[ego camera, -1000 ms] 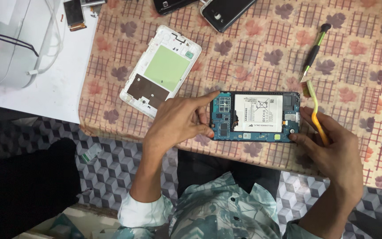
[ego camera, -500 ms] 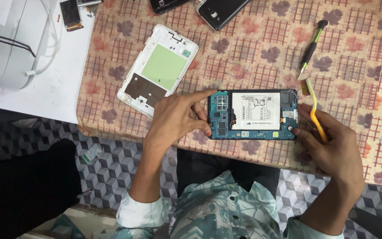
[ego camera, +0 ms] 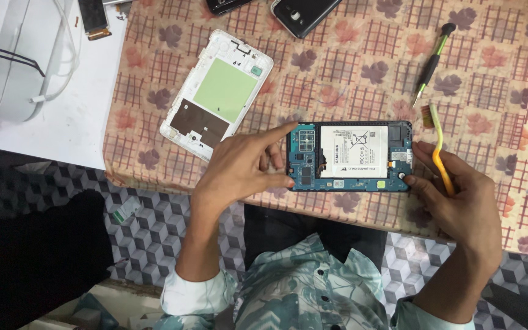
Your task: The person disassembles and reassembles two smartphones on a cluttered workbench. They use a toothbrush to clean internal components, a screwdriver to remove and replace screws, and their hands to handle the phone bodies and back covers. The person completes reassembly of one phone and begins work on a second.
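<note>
tablet (ego camera: 349,157), opened with its battery showing, is lying flat near the front edge of the tabletop (ego camera: 349,67). left hand (ego camera: 239,168) is pinching its left end between finger and thumb. right hand (ego camera: 459,201) is touching its right end while gripping a yellow brush (ego camera: 439,153). white back cover (ego camera: 217,95) is lying just left; screwdriver (ego camera: 432,63) beyond.

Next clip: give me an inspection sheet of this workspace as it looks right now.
Surface: patterned cloth over a table; white sheet at its left.
Job's things: opened phone, battery showing; yellow brush.
Clutter: white back cover, screwdriver, two dark phones at the top edge.
Hands: left hand steadies the phone's end; right hand holds the brush.
Cables: black and white leads on the white device.
Surroundings: cube-patterned floor.
</note>
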